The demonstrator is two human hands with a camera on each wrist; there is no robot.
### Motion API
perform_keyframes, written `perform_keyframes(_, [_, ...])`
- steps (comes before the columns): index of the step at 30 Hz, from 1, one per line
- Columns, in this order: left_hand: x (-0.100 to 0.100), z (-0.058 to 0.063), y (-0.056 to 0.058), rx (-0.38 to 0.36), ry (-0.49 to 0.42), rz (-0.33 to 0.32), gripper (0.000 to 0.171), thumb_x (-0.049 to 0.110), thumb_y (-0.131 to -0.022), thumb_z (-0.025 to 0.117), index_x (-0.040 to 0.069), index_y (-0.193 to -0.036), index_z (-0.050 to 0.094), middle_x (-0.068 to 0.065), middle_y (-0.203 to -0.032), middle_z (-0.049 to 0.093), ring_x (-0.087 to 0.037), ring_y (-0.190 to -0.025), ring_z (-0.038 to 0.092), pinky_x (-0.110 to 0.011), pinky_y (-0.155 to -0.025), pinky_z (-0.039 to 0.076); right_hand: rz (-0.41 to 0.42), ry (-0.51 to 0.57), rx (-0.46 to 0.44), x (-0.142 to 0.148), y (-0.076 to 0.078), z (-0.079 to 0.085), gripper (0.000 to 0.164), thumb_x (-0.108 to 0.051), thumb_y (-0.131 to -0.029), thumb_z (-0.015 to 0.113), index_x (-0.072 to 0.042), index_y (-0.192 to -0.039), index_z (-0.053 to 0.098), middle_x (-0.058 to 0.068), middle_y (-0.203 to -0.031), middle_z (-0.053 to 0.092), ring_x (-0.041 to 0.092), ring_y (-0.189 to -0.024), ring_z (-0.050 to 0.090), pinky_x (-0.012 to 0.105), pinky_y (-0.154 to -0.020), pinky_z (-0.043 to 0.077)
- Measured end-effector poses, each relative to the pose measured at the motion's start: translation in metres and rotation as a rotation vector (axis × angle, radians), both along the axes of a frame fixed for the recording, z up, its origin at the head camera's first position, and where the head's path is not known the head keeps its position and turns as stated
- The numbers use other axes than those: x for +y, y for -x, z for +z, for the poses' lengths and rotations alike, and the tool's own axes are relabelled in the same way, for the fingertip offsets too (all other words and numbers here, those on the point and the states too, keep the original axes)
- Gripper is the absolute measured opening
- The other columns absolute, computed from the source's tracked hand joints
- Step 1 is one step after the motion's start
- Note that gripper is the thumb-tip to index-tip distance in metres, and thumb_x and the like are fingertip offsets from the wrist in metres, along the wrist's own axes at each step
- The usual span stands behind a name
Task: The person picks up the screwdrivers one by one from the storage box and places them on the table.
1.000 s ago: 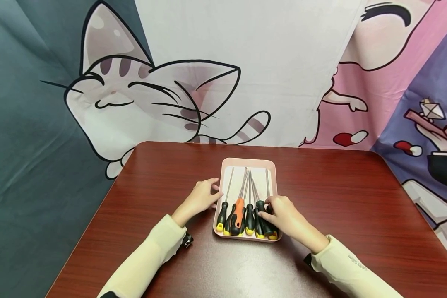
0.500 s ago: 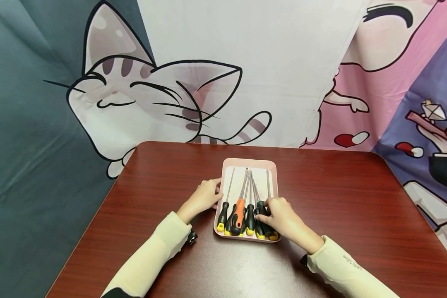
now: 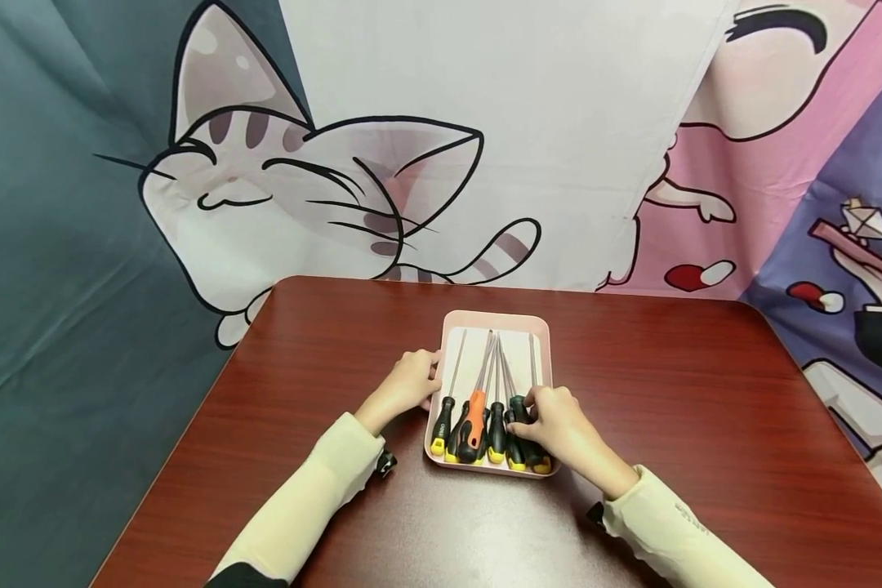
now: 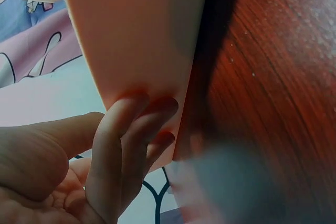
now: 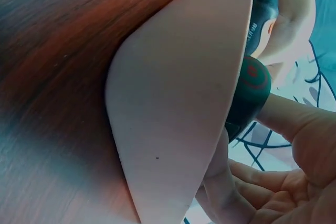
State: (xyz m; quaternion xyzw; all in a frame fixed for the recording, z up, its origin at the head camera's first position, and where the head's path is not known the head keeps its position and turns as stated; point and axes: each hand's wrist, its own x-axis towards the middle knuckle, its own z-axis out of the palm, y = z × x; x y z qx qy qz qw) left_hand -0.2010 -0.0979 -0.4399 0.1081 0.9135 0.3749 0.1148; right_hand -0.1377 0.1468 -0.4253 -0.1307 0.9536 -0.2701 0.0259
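Several screwdrivers lie side by side in a pink tray (image 3: 496, 317), shafts pointing away from me. An orange-and-black screwdriver (image 3: 476, 414) lies on top near the middle; black ones with yellow ends, such as the leftmost screwdriver (image 3: 443, 420), lie around it. My left hand (image 3: 409, 380) holds the tray's left side, fingertips on the outer wall and thumb at the rim, as the left wrist view shows. At the right side my right hand (image 3: 564, 420) grips a dark green screwdriver (image 5: 252, 90) by its handle, between thumb and fingers. That handle still rests among the others.
The tray stands on a reddish-brown wooden table (image 3: 338, 327), whose far edge meets a hanging cloth (image 3: 559, 122) printed with cartoon cats. Both forearms, in cream sleeves (image 3: 305, 490), come in from the front.
My left hand has moved slightly right, its fingers now up against the tray's side. My right thumb and fingers have drawn in on the dark green handle. The screwdrivers stay in place.
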Motion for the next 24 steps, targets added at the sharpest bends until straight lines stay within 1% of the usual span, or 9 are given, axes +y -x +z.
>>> perform_keyframes(8, [0.0002,-0.0009,0.0021,-0.023,-0.022,0.003,0.054,-0.008,-0.090,0.058,-0.004,-0.143,0.050,-0.012,-0.086,0.070,-0.013,-0.044,0.064,-0.025,-0.044,0.056,0.001,0.038,0.007,0.0029,0.0030,-0.0023,0.031,-0.018,-0.070,0.089,0.001,-0.085,0.069,0.005,-0.069,0.065,0.018,-0.063,0.060,0.035,-0.057,0.054])
perform_keyframes(12, [-0.0003,-0.0007,0.0021,-0.016,-0.020,-0.007,0.052,-0.008,-0.089,0.058,-0.003,-0.141,0.053,-0.010,-0.083,0.069,-0.013,-0.043,0.064,-0.026,-0.044,0.057,-0.008,0.067,0.002,0.0033,0.0032,-0.0032,0.033,-0.015,-0.069,0.088,0.001,-0.089,0.067,0.003,-0.067,0.065,0.016,-0.062,0.060,0.034,-0.056,0.055])
perform_keyframes(15, [-0.0005,-0.0006,0.0019,-0.016,-0.020,-0.008,0.053,-0.008,-0.089,0.058,-0.003,-0.142,0.052,-0.010,-0.082,0.069,-0.013,-0.043,0.064,-0.027,-0.045,0.057,-0.021,0.061,-0.006,0.0028,0.0036,-0.0040,0.032,-0.015,-0.070,0.087,-0.001,-0.089,0.066,0.001,-0.066,0.063,0.015,-0.061,0.059,0.034,-0.056,0.054])
perform_keyframes(19, [-0.0003,-0.0005,0.0025,-0.015,-0.017,-0.009,0.052,-0.009,-0.089,0.058,-0.003,-0.141,0.053,-0.009,-0.082,0.069,-0.013,-0.043,0.064,-0.026,-0.045,0.057,-0.024,0.040,-0.024,0.0017,0.0037,-0.0027,0.035,-0.021,-0.072,0.089,0.000,-0.089,0.067,0.000,-0.066,0.062,0.016,-0.062,0.060,0.035,-0.056,0.054])
perform_keyframes(22, [-0.0004,-0.0009,0.0028,-0.008,-0.009,-0.011,0.051,-0.009,-0.089,0.058,-0.002,-0.139,0.055,-0.008,-0.080,0.069,-0.013,-0.043,0.064,-0.025,-0.045,0.056,-0.016,0.026,-0.035,0.0004,0.0031,-0.0013,0.039,-0.025,-0.071,0.091,0.001,-0.090,0.068,-0.001,-0.064,0.060,0.017,-0.061,0.058,0.034,-0.055,0.053])
perform_keyframes(24, [-0.0004,-0.0010,0.0030,-0.006,-0.004,-0.009,0.052,-0.009,-0.088,0.058,-0.003,-0.140,0.055,-0.008,-0.080,0.069,-0.013,-0.043,0.064,-0.024,-0.044,0.056,-0.010,0.019,-0.036,-0.0001,0.0030,-0.0010,0.039,-0.025,-0.070,0.091,0.000,-0.088,0.068,-0.002,-0.063,0.057,0.017,-0.059,0.055,0.033,-0.053,0.051])
